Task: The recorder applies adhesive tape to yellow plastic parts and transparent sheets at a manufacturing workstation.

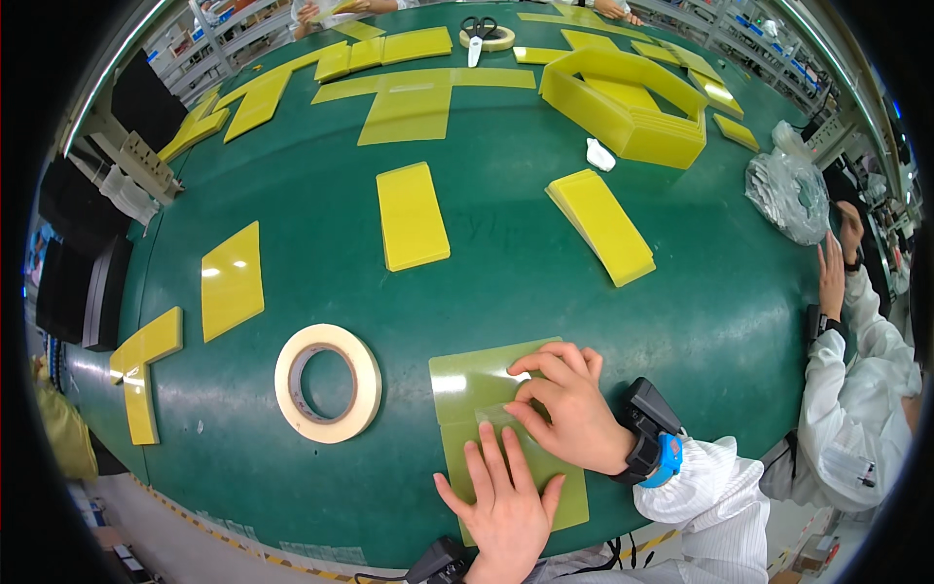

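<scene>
Two thin, translucent yellow-green plastic sheets (465,384) lie edge to edge at the table's near side, overlapping or abutting along a seam. My left hand (506,516) rests flat on the nearer sheet, fingers spread, with nothing in it. Over the seam, my right hand (569,409) is curled, thumb and fingers bent in a pinch. At its thumb tip a short pale strip of tape (489,416) lies across the seam; the exact grip on it is partly hidden. A roll of cream tape (290,382) lies flat to the left of the sheets.
Beyond are two stacks of yellow sheets (413,216) (603,229), a single sheet (233,280), a T-shaped piece (404,107) and a folded yellow frame (671,136). Scissors (476,44) rest on another tape roll. A co-worker's hands (834,273) are by a clear plastic bag (788,190).
</scene>
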{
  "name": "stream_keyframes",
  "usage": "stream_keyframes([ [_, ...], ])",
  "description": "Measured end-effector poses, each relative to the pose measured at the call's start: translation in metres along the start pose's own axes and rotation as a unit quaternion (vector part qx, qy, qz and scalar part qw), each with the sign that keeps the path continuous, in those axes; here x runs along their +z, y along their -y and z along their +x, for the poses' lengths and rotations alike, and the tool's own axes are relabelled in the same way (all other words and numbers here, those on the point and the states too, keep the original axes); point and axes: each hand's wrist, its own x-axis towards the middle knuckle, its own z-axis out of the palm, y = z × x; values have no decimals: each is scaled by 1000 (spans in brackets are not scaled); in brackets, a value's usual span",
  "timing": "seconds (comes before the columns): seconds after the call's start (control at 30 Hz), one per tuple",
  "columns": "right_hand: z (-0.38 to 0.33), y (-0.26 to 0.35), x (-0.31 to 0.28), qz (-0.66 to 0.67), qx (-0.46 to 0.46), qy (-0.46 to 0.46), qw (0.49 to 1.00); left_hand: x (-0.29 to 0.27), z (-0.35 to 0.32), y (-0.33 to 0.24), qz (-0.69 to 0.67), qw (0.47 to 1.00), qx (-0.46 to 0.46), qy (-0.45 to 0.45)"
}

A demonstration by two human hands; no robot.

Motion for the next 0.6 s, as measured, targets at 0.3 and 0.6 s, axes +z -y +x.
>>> stream_keyframes([
  [0.3,0,8,-3,-151,-37,-7,988,2,0,3,-30,1000,6,-3],
  [0.6,2,5,-10,-113,-32,-30,993,1,2,1,-45,999,8,-11],
])
